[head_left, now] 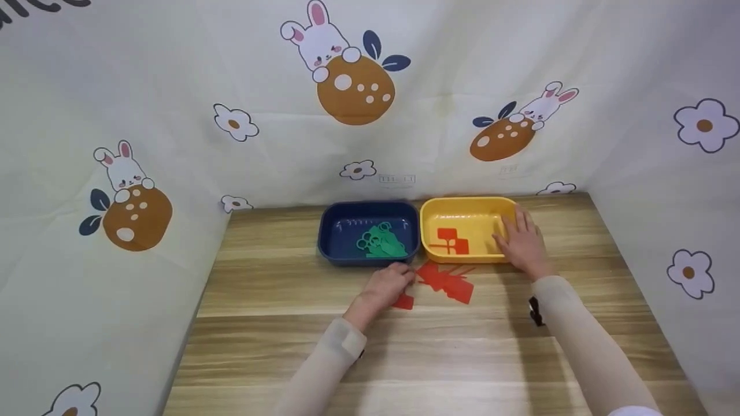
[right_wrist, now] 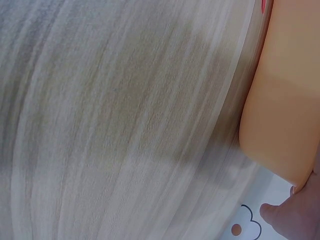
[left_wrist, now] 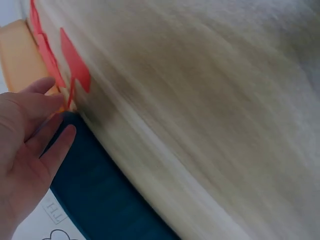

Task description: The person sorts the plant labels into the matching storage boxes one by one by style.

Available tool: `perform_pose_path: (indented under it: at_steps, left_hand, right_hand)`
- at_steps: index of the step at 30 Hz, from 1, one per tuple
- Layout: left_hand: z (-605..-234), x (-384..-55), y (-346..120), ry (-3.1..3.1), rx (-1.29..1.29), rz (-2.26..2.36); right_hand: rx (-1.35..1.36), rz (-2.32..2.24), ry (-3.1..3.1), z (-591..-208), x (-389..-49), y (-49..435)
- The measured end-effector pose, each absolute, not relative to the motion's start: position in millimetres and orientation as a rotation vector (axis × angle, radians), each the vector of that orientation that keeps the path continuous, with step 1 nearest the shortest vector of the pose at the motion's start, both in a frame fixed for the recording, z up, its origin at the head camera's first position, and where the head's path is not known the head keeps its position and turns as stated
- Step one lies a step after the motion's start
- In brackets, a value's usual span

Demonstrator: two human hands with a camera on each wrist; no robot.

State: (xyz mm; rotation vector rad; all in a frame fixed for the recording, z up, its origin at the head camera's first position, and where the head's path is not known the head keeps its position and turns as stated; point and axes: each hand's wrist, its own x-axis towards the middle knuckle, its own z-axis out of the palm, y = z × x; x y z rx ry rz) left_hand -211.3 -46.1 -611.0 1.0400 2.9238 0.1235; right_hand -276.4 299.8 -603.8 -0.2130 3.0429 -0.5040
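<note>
My left hand (head_left: pixel 386 284) is over the table just in front of the navy bin (head_left: pixel 368 263). Its fingers are spread and slightly bent, the tips right beside the thin stem of a flat red tag (left_wrist: pixel 76 64). Just to its right lies a loose pile of red tags (head_left: pixel 454 284). My right hand (head_left: pixel 525 245) grips the right wall of the yellow bin (head_left: pixel 468 259), the thumb on the inside. In the right wrist view only a small part of this hand shows, at the bin's far corner. Two red tags (head_left: pixel 448 233) lie inside the yellow bin.
Flat green pieces with ring ends (head_left: pixel 384 245) are heaped in the navy bin. Both bins stand side by side at the back of the wood-grain table (head_left: pixel 277 323). A pale cloth (head_left: pixel 451 63) printed with rabbits and flowers hangs behind and at both sides.
</note>
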Motion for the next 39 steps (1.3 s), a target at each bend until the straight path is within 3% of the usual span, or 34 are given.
perform_pose_path:
  at_steps: [18, 39]
  left_hand:
    - [-618, -208, -55, 3.04, 0.963, -0.244]
    - [-619, -207, -69, 3.021, 0.962, -0.2]
  right_hand:
    - [-0.226, -0.527, 3.04, -605, -277, 301]
    - [-0.204, -0.528, 3.028, -604, -276, 300]
